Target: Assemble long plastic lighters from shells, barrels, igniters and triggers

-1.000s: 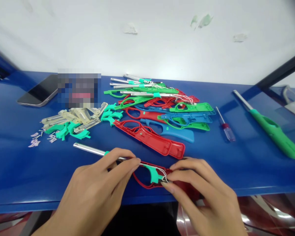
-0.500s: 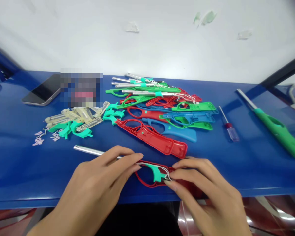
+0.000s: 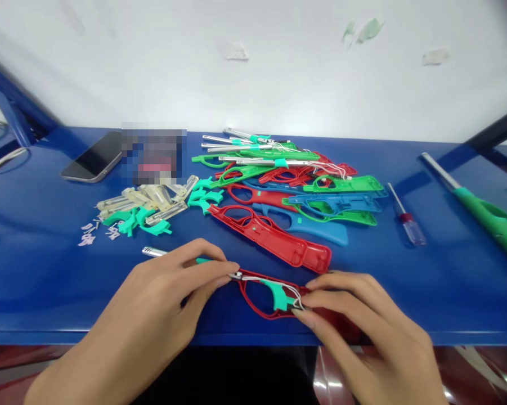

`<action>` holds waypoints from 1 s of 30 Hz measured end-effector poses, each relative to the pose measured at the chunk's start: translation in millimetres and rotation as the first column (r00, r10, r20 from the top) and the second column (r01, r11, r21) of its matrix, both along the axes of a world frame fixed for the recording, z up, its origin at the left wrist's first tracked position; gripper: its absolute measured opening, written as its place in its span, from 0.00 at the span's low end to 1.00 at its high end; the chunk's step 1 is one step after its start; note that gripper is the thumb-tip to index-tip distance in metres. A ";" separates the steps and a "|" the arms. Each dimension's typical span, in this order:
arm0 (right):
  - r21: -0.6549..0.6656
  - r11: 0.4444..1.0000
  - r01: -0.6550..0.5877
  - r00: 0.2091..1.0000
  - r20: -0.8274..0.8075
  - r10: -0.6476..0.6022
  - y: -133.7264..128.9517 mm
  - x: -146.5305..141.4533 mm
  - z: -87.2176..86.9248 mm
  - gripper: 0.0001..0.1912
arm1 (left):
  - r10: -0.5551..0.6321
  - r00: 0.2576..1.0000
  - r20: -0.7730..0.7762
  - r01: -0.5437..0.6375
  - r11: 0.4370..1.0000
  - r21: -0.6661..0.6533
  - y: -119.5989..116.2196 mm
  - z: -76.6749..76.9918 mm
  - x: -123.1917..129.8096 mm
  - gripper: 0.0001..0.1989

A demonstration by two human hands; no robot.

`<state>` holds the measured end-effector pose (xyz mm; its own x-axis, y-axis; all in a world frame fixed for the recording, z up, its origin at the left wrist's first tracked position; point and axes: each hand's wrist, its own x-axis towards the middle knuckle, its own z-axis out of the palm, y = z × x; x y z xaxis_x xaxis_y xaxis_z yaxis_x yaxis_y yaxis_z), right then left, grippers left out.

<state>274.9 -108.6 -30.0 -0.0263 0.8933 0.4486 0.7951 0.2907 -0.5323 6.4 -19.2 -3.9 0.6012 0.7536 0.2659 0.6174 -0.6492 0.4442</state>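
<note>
Near the front edge lies a red casing half [image 3: 264,313] with a looped guard. A teal trigger [image 3: 280,296] sits in the loop, and white wires [image 3: 274,280] run along the casing's upper edge. My left hand [image 3: 173,292] pinches the inner end of a metal tube [image 3: 152,252], whose tip sticks out to the left; part of the tube is hidden by the fingers. My right hand [image 3: 358,315] grips the casing's handle part, thumb and fingertips at the wires behind the trigger.
Beyond the hands lie red casing halves [image 3: 274,236], blue and green ones [image 3: 321,228], metal tubes, teal triggers [image 3: 154,221] and clear parts [image 3: 169,212]. A phone [image 3: 95,157] is back left; a screwdriver [image 3: 409,225] and green lighter [image 3: 489,216] are right.
The view has shifted, so most things appear farther right. My left hand has moved left relative to the casing, uncovering the tube's inner end and a teal piece. My right hand keeps its grip.
</note>
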 end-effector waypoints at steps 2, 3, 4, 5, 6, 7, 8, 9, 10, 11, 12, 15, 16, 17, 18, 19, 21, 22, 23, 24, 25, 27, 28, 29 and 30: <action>0.004 1.000 -0.003 1.000 0.001 0.003 0.4 0.7 -0.1 0.05 | -0.021 1.000 0.013 0.021 1.000 -0.015 -0.8 1.0 -1.0 0.16; 0.005 1.000 -0.008 1.000 0.001 0.008 0.7 0.7 -0.1 0.05 | -0.027 0.999 0.017 0.028 1.000 -0.014 -1.3 1.6 -1.6 0.18; 0.006 1.000 -0.013 1.000 -0.001 0.013 0.9 0.5 -0.1 0.05 | -0.031 0.999 0.017 0.032 0.999 -0.009 -1.8 2.1 -2.1 0.20; 0.005 1.000 -0.016 1.000 -0.004 0.016 1.1 0.1 0.0 0.05 | -0.033 0.999 0.009 0.033 0.999 -0.006 -2.2 2.4 -2.5 0.20; 0.005 1.000 -0.018 1.000 -0.005 0.018 1.2 -0.4 0.0 0.05 | -0.034 0.999 -0.003 0.034 0.999 -0.003 -2.4 2.7 -2.9 0.21; 0.001 1.000 -0.018 1.000 -0.006 0.018 1.1 -0.8 0.0 0.04 | -0.036 0.999 -0.014 0.036 0.999 -0.001 -2.3 2.6 -3.1 0.22; -0.006 1.000 -0.018 1.000 -0.007 0.017 0.9 -1.1 -0.1 0.04 | -0.037 0.999 -0.024 0.037 0.999 0.000 -1.9 2.3 -3.3 0.22; -0.008 1.000 -0.018 1.000 -0.007 0.018 0.7 -1.2 -0.2 0.04 | -0.037 0.999 -0.029 0.037 0.999 0.002 -1.4 1.8 -3.5 0.21; -0.012 1.000 -0.019 1.000 -0.006 0.019 0.4 -1.0 -0.3 0.04 | -0.036 0.999 -0.030 0.036 0.999 0.004 -0.7 1.0 -3.7 0.20; -0.010 1.000 -0.021 1.000 -0.006 0.021 0.1 -0.7 -0.3 0.04 | -0.034 0.999 -0.024 0.034 0.999 0.010 0.1 0.1 -3.8 0.19; -0.008 1.000 -0.021 1.000 -0.007 0.021 0.0 -0.2 -0.4 0.04 | -0.030 0.999 -0.015 0.031 0.999 0.018 0.9 -0.7 -4.0 0.18; 0.001 1.000 -0.015 1.000 -0.006 0.015 0.7 1.4 -0.2 0.05 | -0.027 1.000 0.011 0.026 0.999 0.024 2.4 -1.7 -4.0 0.17; -0.001 1.000 -0.014 1.000 -0.007 0.014 1.3 1.6 -0.1 0.05 | -0.026 0.999 0.022 0.026 0.999 0.020 2.5 -1.4 -3.8 0.17; 0.002 1.000 -0.015 1.000 -0.008 0.015 2.0 1.5 0.0 0.05 | -0.025 0.999 0.035 0.024 1.000 0.015 2.3 -0.8 -3.4 0.16; 0.005 1.000 -0.018 1.000 -0.008 0.018 2.6 1.2 0.1 0.05 | -0.022 0.999 0.049 0.021 1.000 0.009 1.9 0.0 -2.8 0.16; 0.007 1.000 -0.020 1.000 -0.008 0.020 3.1 0.6 0.2 0.05 | -0.020 0.998 0.065 0.020 1.000 0.006 1.5 0.8 -2.2 0.16; 0.005 1.000 -0.027 1.000 -0.006 0.027 3.2 -0.9 0.6 0.04 | -0.015 0.996 0.086 0.015 1.000 -0.001 0.4 2.3 -1.3 0.16; 0.005 1.000 -0.028 1.000 -0.006 0.028 2.8 -1.5 0.8 0.04 | -0.013 0.996 0.087 0.014 1.000 -0.007 -0.2 2.7 -1.0 0.16; 0.004 1.000 -0.027 1.000 -0.005 0.027 2.3 -2.0 1.1 0.04 | -0.010 0.997 0.082 0.011 1.000 -0.013 -0.6 2.9 -1.0 0.16; 0.000 1.000 -0.026 1.000 -0.004 0.026 1.7 -2.2 1.3 0.03 | -0.007 0.997 0.075 0.008 1.000 -0.015 -1.0 3.0 -1.3 0.17; 0.001 1.000 -0.025 1.000 -0.004 0.025 1.2 -2.2 1.5 0.03 | -0.004 0.998 0.065 0.005 1.000 -0.015 -1.1 2.8 -1.7 0.17; 0.003 1.000 -0.025 1.000 -0.004 0.025 0.8 -1.2 1.6 0.03 | -0.010 0.999 0.039 0.010 1.000 -0.004 -1.1 2.5 -2.7 0.19; 0.004 1.000 -0.025 1.000 -0.004 0.025 0.9 -0.5 1.6 0.03 | -0.018 0.999 0.028 0.017 1.000 0.009 -1.0 2.4 -3.0 0.19; 0.004 1.000 -0.030 1.000 -0.002 0.030 1.2 0.1 1.6 0.04 | -0.028 0.999 0.019 0.028 0.999 0.025 -1.0 2.5 -3.1 0.20; 0.007 0.999 -0.031 1.000 -0.001 0.031 1.6 0.7 1.5 0.04 | -0.035 0.999 0.008 0.035 0.999 0.040 -1.0 2.8 -2.8 0.20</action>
